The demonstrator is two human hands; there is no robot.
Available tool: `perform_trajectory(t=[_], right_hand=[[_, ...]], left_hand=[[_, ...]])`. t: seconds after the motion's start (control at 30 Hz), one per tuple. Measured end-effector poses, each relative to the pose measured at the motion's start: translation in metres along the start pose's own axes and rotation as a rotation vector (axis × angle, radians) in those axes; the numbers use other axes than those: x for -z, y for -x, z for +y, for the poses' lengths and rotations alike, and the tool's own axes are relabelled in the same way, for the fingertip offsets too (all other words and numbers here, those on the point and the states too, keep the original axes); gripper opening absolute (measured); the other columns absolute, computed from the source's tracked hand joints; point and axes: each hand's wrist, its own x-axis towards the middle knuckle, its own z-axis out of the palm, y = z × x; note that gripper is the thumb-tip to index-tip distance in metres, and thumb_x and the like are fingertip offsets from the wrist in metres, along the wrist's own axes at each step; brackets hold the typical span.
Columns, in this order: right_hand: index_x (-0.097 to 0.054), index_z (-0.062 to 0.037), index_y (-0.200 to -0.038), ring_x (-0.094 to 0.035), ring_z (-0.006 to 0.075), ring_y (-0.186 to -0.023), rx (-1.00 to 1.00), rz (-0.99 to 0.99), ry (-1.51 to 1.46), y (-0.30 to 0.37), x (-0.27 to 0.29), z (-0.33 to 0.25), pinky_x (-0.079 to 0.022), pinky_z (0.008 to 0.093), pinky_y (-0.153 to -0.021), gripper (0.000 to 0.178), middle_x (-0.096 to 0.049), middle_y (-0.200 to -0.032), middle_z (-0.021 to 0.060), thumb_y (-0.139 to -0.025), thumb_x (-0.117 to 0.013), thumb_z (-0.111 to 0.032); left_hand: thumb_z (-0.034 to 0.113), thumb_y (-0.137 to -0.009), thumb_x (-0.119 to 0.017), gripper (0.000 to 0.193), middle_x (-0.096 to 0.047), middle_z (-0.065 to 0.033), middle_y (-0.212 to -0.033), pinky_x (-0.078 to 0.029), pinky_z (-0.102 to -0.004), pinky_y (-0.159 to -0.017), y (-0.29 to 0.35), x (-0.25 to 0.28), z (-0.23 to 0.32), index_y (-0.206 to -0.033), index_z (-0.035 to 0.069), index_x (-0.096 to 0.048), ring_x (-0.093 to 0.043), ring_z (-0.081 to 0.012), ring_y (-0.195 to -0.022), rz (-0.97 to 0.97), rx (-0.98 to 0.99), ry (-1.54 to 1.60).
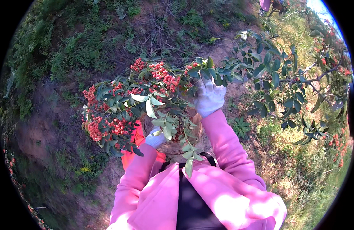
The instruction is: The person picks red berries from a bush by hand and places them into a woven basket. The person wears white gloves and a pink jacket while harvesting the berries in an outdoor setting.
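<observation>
- The right hand (210, 97), in a white glove, is closed around the leafy branch (238, 71).
- The left hand (154, 138) is half hidden by leaves; I cannot tell its grip.
- The woven basket (173, 145) holds leafy twigs.
- Red berry clusters (108, 124) hang beside it.

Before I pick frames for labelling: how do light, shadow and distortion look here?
Head view: hard sun blows out the pink sleeves and right hand; leaf shadows dapple them; the left hand sits shaded under the berry branch; fisheye bends and blackens the rim.
</observation>
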Motion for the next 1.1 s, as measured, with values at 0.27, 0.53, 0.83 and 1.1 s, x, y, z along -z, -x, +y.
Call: perform_trajectory(t=[0.27, 0.53, 0.83, 1.1], right_hand=[[-0.056, -0.0170, -0.122, -0.049, 0.0268, -0.107, 0.063, 0.062, -0.007, -0.006, 0.008, 0.006, -0.040, 0.0447, -0.088, 0.055, -0.055, -0.119, 0.0009, -0.067, -0.062, -0.015], [-0.055, -0.0197, -0.122, -0.048, 0.0251, -0.110, -0.047, -0.034, -0.029, 0.002, 0.005, -0.007, -0.038, 0.0464, -0.091, 0.049, -0.054, -0.126, -0.0011, -0.073, -0.059, -0.015], [-0.054, -0.0229, -0.123, -0.046, 0.0325, -0.115, 0.035, -0.124, -0.050, 0.021, -0.004, 0.003, -0.037, 0.0510, -0.091, 0.065, -0.048, -0.127, 0.0078, -0.061, -0.070, -0.025], [-0.057, -0.0236, -0.114, -0.046, 0.0269, -0.106, 0.062, 0.093, 0.092, 0.019, -0.013, 0.003, -0.039, 0.0463, -0.088, 0.049, -0.050, -0.123, 0.0026, -0.065, -0.064, -0.027]], left_hand=[[0.037, -0.079, -0.057, 0.029, -0.066, -0.0101, -0.082, -0.053, -0.0394, -0.067, 0.056, 0.099, 0.063, -0.097, 0.015, -0.065, -0.065, -0.0297, -0.077, -0.022, -0.352, -0.245], [-0.008, -0.065, -0.065, 0.040, -0.068, -0.0170, -0.086, -0.053, -0.0283, -0.068, 0.106, 0.276, 0.211, -0.105, -0.009, -0.061, -0.068, -0.0205, -0.082, 0.205, -0.554, 0.664], [0.019, -0.075, -0.067, 0.046, -0.059, -0.0131, -0.113, -0.048, -0.0369, -0.086, -0.009, 0.282, 0.237, -0.118, 0.008, -0.057, -0.058, -0.0302, -0.103, -0.016, -0.691, -0.328], [0.022, -0.077, -0.063, 0.026, -0.061, -0.0096, -0.089, -0.051, -0.0411, -0.072, -0.012, 0.281, 0.253, -0.100, 0.011, -0.060, -0.062, -0.0301, -0.086, 0.039, -0.573, -0.641]])
